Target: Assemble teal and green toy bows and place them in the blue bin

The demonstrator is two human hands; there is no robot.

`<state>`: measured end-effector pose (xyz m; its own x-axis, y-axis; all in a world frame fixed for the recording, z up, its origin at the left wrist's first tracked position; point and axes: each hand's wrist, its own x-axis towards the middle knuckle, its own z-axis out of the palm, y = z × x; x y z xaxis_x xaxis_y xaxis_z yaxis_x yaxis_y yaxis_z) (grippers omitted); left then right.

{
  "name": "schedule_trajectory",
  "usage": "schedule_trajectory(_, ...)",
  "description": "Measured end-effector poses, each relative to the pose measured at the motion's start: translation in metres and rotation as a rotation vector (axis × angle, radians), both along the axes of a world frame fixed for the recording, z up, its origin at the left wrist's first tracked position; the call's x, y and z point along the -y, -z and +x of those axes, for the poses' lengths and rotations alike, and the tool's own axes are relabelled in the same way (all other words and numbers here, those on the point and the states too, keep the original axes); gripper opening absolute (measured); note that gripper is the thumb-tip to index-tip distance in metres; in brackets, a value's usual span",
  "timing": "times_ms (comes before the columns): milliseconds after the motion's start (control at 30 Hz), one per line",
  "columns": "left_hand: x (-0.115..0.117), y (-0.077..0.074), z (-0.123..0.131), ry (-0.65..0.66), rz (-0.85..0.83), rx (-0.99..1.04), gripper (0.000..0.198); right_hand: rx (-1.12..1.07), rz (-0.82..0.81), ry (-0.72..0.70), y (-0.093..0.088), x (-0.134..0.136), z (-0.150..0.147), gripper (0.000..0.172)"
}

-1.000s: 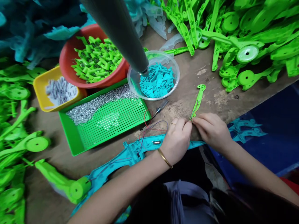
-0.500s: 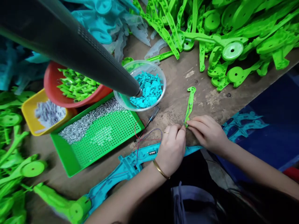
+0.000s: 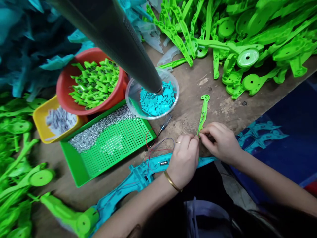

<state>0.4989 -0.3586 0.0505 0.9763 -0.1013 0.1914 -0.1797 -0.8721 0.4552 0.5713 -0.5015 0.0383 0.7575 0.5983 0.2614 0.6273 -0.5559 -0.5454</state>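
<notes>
Both my hands meet at the lower end of a narrow green plastic part [image 3: 204, 109], which has thin wires along it. My left hand [image 3: 185, 157] is closed around that end, its fingertips hiding what they pinch. From the right, my right hand [image 3: 218, 140] pinches at the same end with thumb and forefinger. Under my left hand and forearm lies a long blue plastic frame [image 3: 121, 195] with a small metal spring [image 3: 163, 163] on it. Red and dark wires [image 3: 160, 142] loop from the frame across the table to my left hand.
A dark tube [image 3: 138, 49] slants down over a clear bowl [image 3: 177, 96] of blue pieces. Nearby are a red bowl [image 3: 60, 91], a yellow tray [image 3: 41, 127], a green perforated tray [image 3: 111, 145] and a pen [image 3: 164, 124]. Green parts [image 3: 247, 58] are heaped at the back right.
The whole view has shifted, so the table's objects appear further right. My hands remain at the lower end of the green part, with slight finger movement in my right hand.
</notes>
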Motion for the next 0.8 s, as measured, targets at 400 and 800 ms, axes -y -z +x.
schedule_trajectory(400, -0.004, 0.000, 0.000, 0.045, 0.009, -0.063, 0.016, 0.230, -0.382, -0.209, -0.018, 0.002, -0.014, 0.026)
schedule_trajectory(800, -0.004, -0.002, 0.001, 0.057, -0.017, -0.016, 0.012, 0.031, -0.013, -0.126, -0.007, 0.017, 0.023, 0.021)
